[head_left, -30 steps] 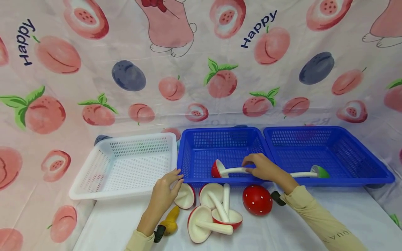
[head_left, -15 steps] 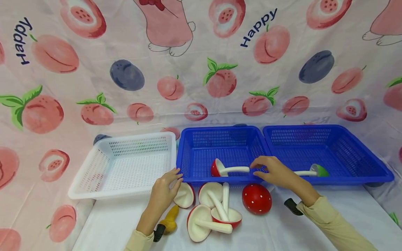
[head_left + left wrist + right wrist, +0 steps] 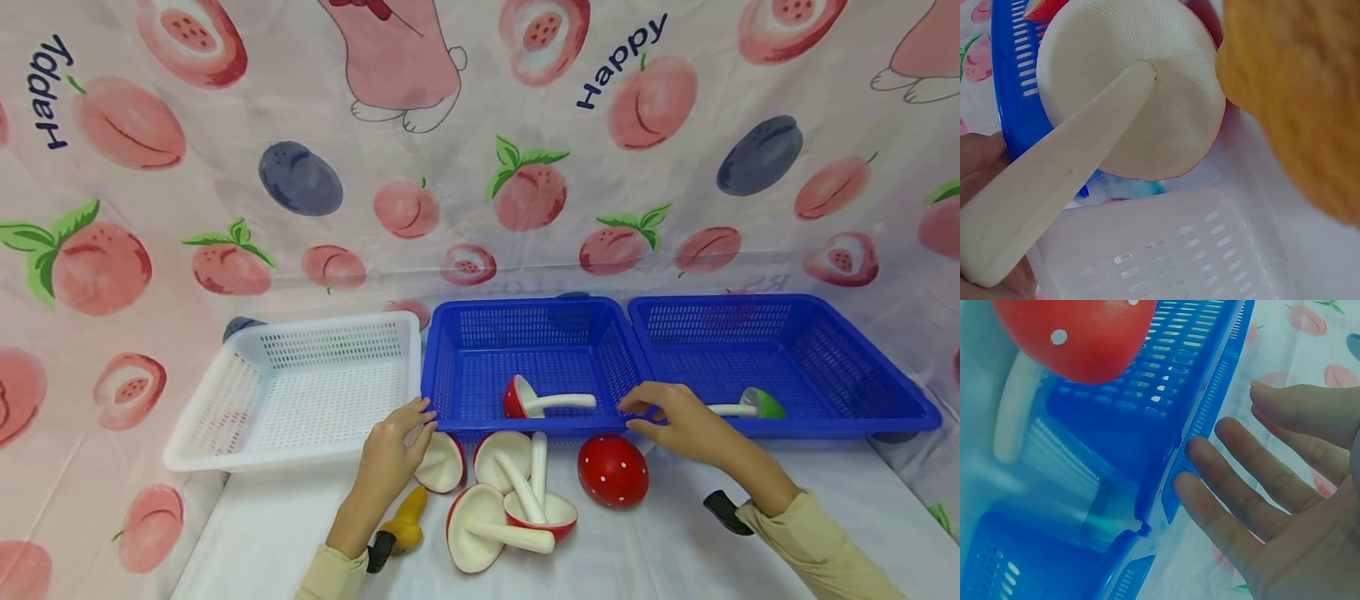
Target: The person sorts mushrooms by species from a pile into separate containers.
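Note:
My left hand [image 3: 390, 446], its fingers relaxed, hovers by the corner where the white basket [image 3: 300, 460] and middle blue basket [image 3: 525, 429] meet. Beside it lies a red-rimmed toy mushroom [image 3: 441, 465]; in the left wrist view, its pale stem [image 3: 1060, 169] crosses in front of the fingers. A yellow gourd-shaped object [image 3: 407, 523] lies under the left wrist. My right hand [image 3: 671, 417] is over the front of the blue baskets, fingers spread and holding nothing in the right wrist view. Left of it, a red toy mushroom [image 3: 566, 401] lies inside the middle basket.
Several more red toy mushrooms lie on the white cloth in front of the baskets, including a spotted one [image 3: 612, 471] cap up and a pile [image 3: 480, 529]. The right blue basket [image 3: 847, 427] contains a green-capped mushroom [image 3: 768, 404]. A fruit-print cloth hangs behind.
My right hand has let go of the red mushroom's stem and drawn back to the right. The mushroom stays lying in the middle basket. My left hand keeps its place.

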The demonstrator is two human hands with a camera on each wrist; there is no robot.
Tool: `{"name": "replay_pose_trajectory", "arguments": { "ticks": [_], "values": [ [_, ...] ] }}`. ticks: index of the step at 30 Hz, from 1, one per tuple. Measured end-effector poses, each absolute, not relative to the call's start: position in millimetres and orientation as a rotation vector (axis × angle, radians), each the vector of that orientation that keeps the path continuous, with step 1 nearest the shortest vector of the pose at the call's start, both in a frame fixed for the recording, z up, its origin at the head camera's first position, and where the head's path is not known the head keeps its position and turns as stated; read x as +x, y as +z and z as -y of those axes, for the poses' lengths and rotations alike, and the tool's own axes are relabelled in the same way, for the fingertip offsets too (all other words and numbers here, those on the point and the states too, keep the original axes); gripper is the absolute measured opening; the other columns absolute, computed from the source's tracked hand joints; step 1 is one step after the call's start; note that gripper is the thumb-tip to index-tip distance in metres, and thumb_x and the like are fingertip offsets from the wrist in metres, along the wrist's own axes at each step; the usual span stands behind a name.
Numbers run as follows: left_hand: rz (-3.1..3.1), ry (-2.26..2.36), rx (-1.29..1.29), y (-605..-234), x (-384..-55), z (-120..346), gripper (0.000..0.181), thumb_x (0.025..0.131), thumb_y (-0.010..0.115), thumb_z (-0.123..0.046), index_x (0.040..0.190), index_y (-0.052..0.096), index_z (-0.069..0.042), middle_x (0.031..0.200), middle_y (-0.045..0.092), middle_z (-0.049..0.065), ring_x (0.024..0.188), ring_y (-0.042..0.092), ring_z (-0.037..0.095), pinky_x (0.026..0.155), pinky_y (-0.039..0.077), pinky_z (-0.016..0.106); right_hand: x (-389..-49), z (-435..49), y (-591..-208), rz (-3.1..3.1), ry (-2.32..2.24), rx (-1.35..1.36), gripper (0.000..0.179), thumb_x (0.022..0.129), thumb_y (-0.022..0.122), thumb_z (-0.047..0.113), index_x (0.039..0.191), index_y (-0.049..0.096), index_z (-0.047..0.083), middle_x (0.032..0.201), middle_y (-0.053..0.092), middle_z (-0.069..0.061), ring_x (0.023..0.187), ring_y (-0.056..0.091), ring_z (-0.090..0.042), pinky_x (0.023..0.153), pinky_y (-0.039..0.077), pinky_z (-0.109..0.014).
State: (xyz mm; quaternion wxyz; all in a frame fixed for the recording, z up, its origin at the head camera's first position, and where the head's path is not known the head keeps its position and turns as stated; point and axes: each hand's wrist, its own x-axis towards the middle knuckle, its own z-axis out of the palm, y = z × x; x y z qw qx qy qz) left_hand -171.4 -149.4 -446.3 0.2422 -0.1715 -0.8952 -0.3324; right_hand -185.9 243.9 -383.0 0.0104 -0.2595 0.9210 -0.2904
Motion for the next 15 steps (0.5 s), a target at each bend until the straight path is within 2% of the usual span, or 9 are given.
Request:
{"name": "replay_pose_trajectory", "arguments": {
  "ticks": [7, 15],
  "values": [
    [2.449, -0.925, -0.455, -447, -171, 150, 0.016, 0.081, 0.074, -0.005, 0.096, 0.074, 0.000, 0.113, 0.067, 0.014, 0.109, 0.061, 0.031, 0.088, 0.050, 0.046, -177, -248, -382, -2.875, -0.874, -0.778, 0.027, 0.078, 0.074, 0.002, 0.104, 0.067, 0.004, 0.098, 0.066, -0.005, 0.090, 0.061, -0.025, 0.077, 0.056, -0.040],
    [2.465, -0.930, -0.444, -445, -171, 149, 0.015, 0.083, 0.072, -0.007, 0.096, 0.075, -0.002, 0.114, 0.067, 0.013, 0.110, 0.060, 0.030, 0.089, 0.050, 0.045, -166, -256, -384, -2.893, -0.832, -0.748, 0.028, 0.075, 0.077, 0.002, 0.102, 0.067, 0.007, 0.096, 0.066, 0.002, 0.087, 0.061, -0.021, 0.075, 0.056, -0.036]
  ]
}}
